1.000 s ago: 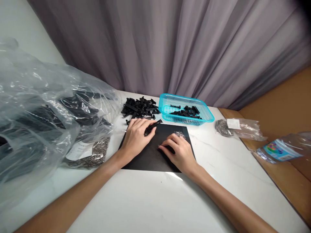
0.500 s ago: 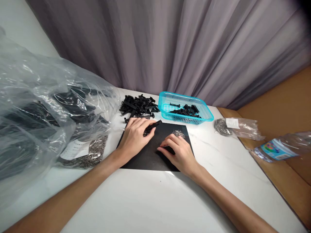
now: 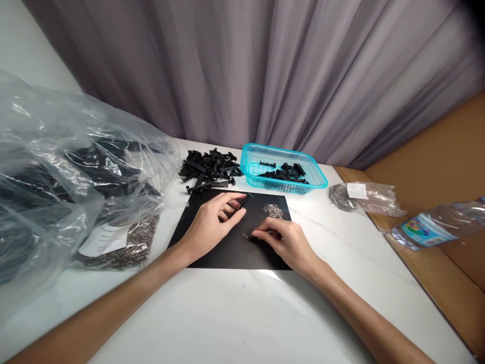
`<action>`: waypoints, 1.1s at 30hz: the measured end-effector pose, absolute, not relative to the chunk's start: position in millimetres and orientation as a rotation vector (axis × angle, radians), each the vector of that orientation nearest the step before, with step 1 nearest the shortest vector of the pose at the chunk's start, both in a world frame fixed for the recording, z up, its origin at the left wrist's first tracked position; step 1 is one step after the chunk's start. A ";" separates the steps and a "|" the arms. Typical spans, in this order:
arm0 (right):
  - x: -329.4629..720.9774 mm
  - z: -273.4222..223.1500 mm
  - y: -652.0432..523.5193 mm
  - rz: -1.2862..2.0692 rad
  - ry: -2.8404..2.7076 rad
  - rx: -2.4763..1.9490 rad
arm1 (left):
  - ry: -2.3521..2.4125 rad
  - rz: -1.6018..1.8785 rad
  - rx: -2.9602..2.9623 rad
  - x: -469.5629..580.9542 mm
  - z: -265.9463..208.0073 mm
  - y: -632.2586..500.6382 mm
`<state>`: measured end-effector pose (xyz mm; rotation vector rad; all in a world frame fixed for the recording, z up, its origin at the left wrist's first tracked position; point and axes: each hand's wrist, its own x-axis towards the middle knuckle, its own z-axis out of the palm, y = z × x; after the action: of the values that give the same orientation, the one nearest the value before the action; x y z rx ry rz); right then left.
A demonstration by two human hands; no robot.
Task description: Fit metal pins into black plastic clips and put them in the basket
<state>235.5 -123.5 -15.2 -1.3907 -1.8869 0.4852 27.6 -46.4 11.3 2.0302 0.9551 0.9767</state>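
Above the black mat, my left hand curls its fingers and thumb around a slim black plastic part, mostly hidden by the fingers. My right hand is low over the mat, thumb and fingertips pressed together; whatever is between them is too small to make out. Just left of those fingertips lies a small bent metal piece. Beyond the right hand is a little heap of tiny shiny metal pieces on the mat.
Black plastic parts are piled behind the mat. Beside them, a blue basket holds similar parts. At left are a large clear plastic bag and a labelled bag of metal pieces. A smaller bag and plastic bottle are right.
The black part in my left hand has turned and is less visible. My right hand's fingertips have come together, and a small metal piece now shows beside them. The view has shifted slightly.
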 end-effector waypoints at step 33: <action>227.2 -19.0 -126.5 0.315 -1.753 -1.266 | 0.717 0.797 1.246 33.5 14.6 -46.9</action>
<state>227.2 -126.5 -19.0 -1.2656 -1.7527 0.3154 33.5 -46.9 14.6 1.2455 0.7174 0.7968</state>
